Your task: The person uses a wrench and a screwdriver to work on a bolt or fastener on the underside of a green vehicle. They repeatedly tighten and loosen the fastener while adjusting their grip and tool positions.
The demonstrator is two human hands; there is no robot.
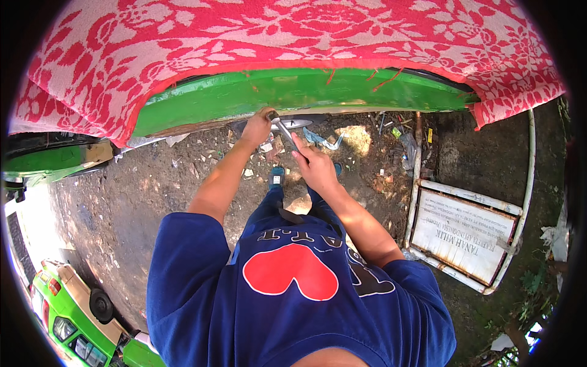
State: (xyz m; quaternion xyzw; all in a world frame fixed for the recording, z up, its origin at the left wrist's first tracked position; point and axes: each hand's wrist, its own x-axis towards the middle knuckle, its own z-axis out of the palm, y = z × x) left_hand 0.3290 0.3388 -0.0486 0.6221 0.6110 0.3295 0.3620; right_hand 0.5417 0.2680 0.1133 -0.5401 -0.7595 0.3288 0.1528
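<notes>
My right hand (313, 166) is closed around the handle of a metal hammer (285, 131). The hammer's dark head points up and left, right beside my left hand (257, 127). That hand is closed just below the lower edge of a green vehicle body panel (244, 95); whatever its fingers hold is hidden. The panel's lower edge looks pale and worn. A pink and white floral cloth (306, 30) covers the panel's upper part, its frayed red hem hanging over the green paint.
Behind my hands, a wheel (299, 123) sits under the panel. Litter and a blue rag (323, 140) lie on the dirt ground (153, 189). A rusty white-framed sign (463, 235) is at right. A green vehicle (79, 318) stands at lower left.
</notes>
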